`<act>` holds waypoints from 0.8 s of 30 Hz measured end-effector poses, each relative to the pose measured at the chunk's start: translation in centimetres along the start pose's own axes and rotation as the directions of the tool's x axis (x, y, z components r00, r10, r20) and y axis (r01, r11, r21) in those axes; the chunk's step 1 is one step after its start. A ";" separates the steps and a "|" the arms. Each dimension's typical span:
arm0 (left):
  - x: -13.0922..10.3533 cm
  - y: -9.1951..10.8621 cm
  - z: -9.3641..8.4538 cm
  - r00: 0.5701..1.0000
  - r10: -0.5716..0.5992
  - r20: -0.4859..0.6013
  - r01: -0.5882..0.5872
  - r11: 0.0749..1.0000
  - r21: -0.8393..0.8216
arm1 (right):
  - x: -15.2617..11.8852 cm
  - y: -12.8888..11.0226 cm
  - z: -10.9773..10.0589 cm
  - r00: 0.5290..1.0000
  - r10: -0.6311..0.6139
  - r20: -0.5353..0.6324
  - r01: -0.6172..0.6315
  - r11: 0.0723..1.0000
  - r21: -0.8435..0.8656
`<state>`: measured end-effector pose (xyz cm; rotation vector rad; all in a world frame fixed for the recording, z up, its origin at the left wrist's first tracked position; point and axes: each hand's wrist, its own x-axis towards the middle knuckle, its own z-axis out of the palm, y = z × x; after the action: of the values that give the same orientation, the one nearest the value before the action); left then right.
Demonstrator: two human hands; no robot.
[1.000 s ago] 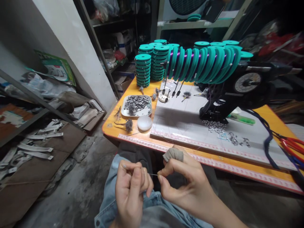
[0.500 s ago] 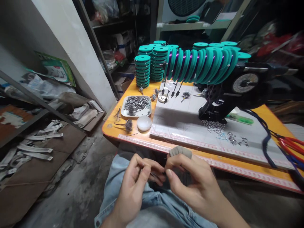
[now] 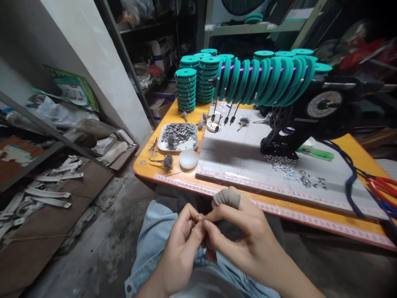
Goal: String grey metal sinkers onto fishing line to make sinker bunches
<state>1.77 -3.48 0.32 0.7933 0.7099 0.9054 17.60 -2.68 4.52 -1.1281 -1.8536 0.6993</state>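
Over my lap, just short of the table's front edge, my two hands meet at the fingertips. My left hand [image 3: 182,248] is closed, thumb against curled fingers, on something too small to make out. My right hand [image 3: 238,231] pinches thumb and forefinger together right at the left fingertips; what lies between them is hidden. A grey cloth sleeve [image 3: 228,198] wraps one finger of the right hand. Beyond the hands stands a black winding machine [image 3: 279,136] carrying a row of teal spools [image 3: 263,80] with purple wire. Thin threads run down from it toward my hands.
On the orange table [image 3: 145,163] are a white tray [image 3: 161,147] of small metal cylinders, a white round dish [image 3: 188,159] and stacked teal spools [image 3: 186,91]. Small metal parts [image 3: 281,165] lie on the grey board [image 3: 235,165]. Red-handled pliers [image 3: 383,186] rest at the right.
My right hand has moved left so its fingertips meet those of my left hand, which has shifted slightly right. The view has tilted a little; things on the table have stayed in place.
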 end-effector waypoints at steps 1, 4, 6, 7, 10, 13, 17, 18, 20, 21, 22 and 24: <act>0.0 0.0 0.0 1.000 0.012 -0.017 -0.011 1.000 0.029 | 0.0 0.0 0.0 1.000 0.001 0.003 -0.001 1.000 0.003; -0.2 0.1 0.1 0.998 0.028 -0.051 -0.022 0.994 0.105 | 0.2 0.1 0.1 1.000 0.006 0.002 -0.006 1.000 0.009; -0.2 0.0 0.1 0.997 0.038 -0.066 -0.029 0.990 0.139 | 0.2 0.1 0.1 1.000 0.013 0.002 -0.013 1.000 0.011; -0.2 0.0 0.1 0.996 0.045 -0.072 -0.034 0.988 0.150 | 0.2 0.1 0.1 1.000 0.016 0.001 -0.016 1.000 0.011; -0.1 0.0 0.2 0.995 0.060 -0.075 -0.048 0.987 0.153 | 0.1 0.1 0.0 1.000 0.020 0.001 -0.020 1.000 0.014; 0.1 0.1 0.4 0.995 0.064 -0.074 -0.053 0.987 0.152 | 0.0 0.1 0.0 1.000 0.016 0.000 -0.016 1.000 0.015; 0.1 0.2 0.3 0.995 0.075 -0.073 -0.062 0.984 0.166 | 0.0 0.1 0.0 1.000 0.010 -0.004 -0.010 1.000 0.012; 0.1 0.2 0.3 0.995 0.075 -0.073 -0.062 0.984 0.166 | 0.0 0.1 0.0 1.000 0.009 -0.003 -0.009 1.000 0.015; -0.1 0.1 0.3 0.995 0.070 -0.071 -0.058 0.985 0.165 | 0.0 0.0 0.0 1.000 0.011 0.003 -0.011 1.000 0.022; -0.1 0.1 0.3 0.995 0.069 -0.074 -0.057 0.985 0.164 | 0.0 0.0 0.0 1.000 0.014 0.004 -0.014 1.000 0.024; -0.2 0.1 0.3 0.995 0.071 -0.076 -0.057 0.985 0.164 | 0.0 0.0 0.0 1.000 0.016 0.005 -0.016 1.000 0.023; -0.2 0.0 0.3 0.994 0.072 -0.080 -0.057 0.984 0.171 | -0.1 0.0 -0.1 1.000 0.019 0.004 -0.019 1.000 0.016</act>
<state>1.96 -3.80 0.52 0.9360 0.8486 0.9513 17.67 -2.73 4.53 -1.1357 -1.8392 0.7265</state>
